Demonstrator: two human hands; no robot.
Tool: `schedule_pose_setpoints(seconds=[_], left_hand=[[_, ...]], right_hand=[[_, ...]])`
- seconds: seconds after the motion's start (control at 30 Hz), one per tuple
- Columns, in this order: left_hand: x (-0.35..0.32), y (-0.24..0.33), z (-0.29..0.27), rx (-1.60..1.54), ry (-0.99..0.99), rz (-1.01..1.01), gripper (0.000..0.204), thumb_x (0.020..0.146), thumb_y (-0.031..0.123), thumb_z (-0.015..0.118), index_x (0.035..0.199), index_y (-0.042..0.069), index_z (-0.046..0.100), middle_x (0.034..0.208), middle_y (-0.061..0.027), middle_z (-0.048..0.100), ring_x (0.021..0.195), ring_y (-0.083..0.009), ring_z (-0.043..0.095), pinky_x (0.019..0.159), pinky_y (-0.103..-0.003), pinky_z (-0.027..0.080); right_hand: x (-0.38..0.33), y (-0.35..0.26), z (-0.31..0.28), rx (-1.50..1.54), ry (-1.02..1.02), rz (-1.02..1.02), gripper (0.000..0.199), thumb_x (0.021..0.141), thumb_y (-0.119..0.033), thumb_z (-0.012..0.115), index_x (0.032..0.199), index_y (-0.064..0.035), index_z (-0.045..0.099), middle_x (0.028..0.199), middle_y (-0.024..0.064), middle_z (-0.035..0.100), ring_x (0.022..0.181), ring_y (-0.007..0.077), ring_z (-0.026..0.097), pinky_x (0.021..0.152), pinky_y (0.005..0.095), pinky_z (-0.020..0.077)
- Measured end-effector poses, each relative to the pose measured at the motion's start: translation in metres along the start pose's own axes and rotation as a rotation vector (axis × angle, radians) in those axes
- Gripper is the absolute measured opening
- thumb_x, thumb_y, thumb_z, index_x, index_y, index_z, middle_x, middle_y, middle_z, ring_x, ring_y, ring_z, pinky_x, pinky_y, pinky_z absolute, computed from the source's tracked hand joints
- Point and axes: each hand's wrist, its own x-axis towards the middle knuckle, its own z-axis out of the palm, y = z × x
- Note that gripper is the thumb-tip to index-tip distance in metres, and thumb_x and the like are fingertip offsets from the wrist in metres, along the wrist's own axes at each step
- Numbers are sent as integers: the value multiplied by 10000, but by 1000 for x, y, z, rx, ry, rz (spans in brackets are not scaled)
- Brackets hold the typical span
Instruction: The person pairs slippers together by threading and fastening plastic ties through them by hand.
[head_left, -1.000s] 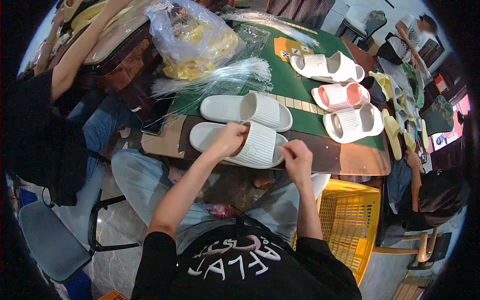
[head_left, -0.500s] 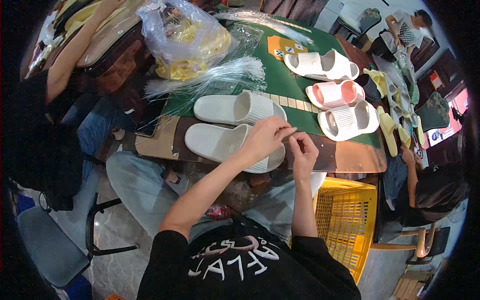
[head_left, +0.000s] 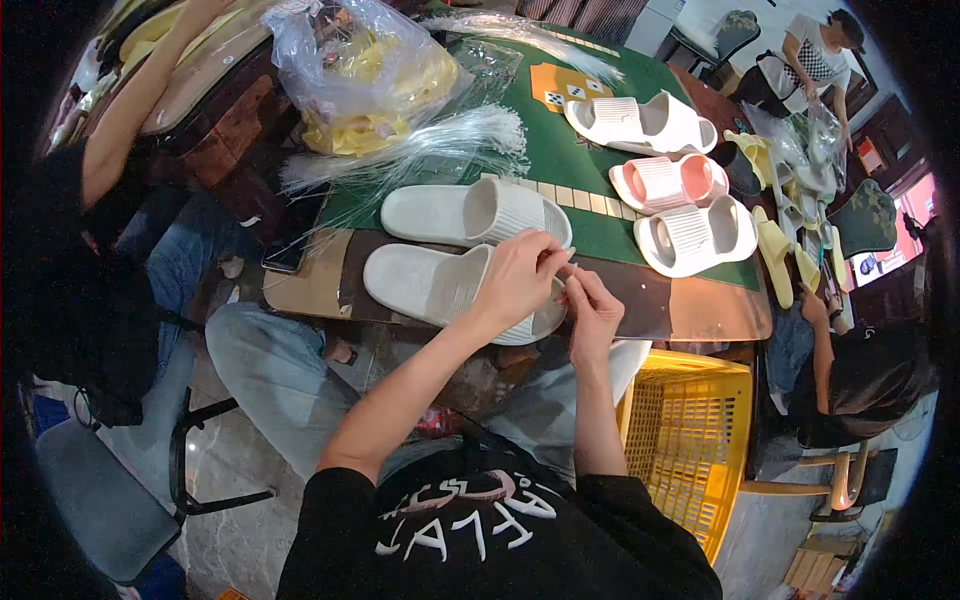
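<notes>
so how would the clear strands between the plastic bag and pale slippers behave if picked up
The clear strands would likely splay and droop, as their thin ends fan out loosely. They are probably light for their bulk, with gaps showing between them.

Left fingers (head_left: 545, 252) and right fingers (head_left: 583, 290) are meeting over the toe end of the near slipper (head_left: 420, 280), its heel pointing left of them. Far slipper (head_left: 425, 213) is lying alongside, just beyond the fingers, on the table (head_left: 650, 300). Strand bundle (head_left: 450, 140) is lying farther beyond, leftward; plastic bag (head_left: 365, 85) is sitting behind that. Three slippers (head_left: 650, 184) are lying in a column, right of the fingers and beyond. Crate (head_left: 738, 450) is standing right of the fingers, nearer the person, below the table edge.
</notes>
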Motion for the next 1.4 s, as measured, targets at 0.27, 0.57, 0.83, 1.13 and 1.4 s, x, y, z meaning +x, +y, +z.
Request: schedule_pose_setpoints(seconds=[0.27, 0.57, 0.83, 1.13, 1.4], left_hand=[[0, 1, -2, 71, -31, -30, 135, 802, 99, 588, 754, -27, 574, 756, -166, 579, 712, -332, 568, 642, -404, 442], [0, 1, -2, 81, -44, -43, 136, 802, 101, 582, 750, -24, 571, 755, -166, 580, 732, -334, 570, 655, -409, 443], [0, -5, -1, 104, -11, 28, 122, 804, 92, 596, 771, -24, 578, 715, -143, 574, 613, -274, 554, 567, -358, 430], [-2, -6, 0, 128, 1, 38, 124, 802, 92, 598, 766, -25, 575, 714, -144, 569, 615, -280, 555, 564, -358, 429], [-4, -3, 1, 160, -10, 45, 133, 809, 107, 599, 782, -20, 572, 734, -142, 569, 638, -294, 564, 585, -366, 440]], right_hand=[[-1, 4, 5, 46, 15, -48, 226, 839, 14, 570, 1057, 16, 631, 821, 19, 551, 675, 81, 508, 600, 195, 412], [1, 6, 3, 27, 4, -59, 243, 829, 47, 564, 1060, 9, 632, 816, 21, 549, 674, 77, 511, 594, 194, 428], [3, 5, 1, -35, 6, -71, 229, 842, 37, 546, 1054, 17, 629, 816, 26, 545, 669, 79, 510, 599, 192, 425], [3, 0, 2, -51, -14, -53, 211, 856, 29, 523, 1037, 22, 632, 816, 21, 542, 668, 79, 506, 595, 195, 416], [3, 0, 7, -2, 99, 48, 180, 850, 12, 547, 1007, 27, 634, 793, 15, 543, 656, 70, 505, 590, 192, 413]])
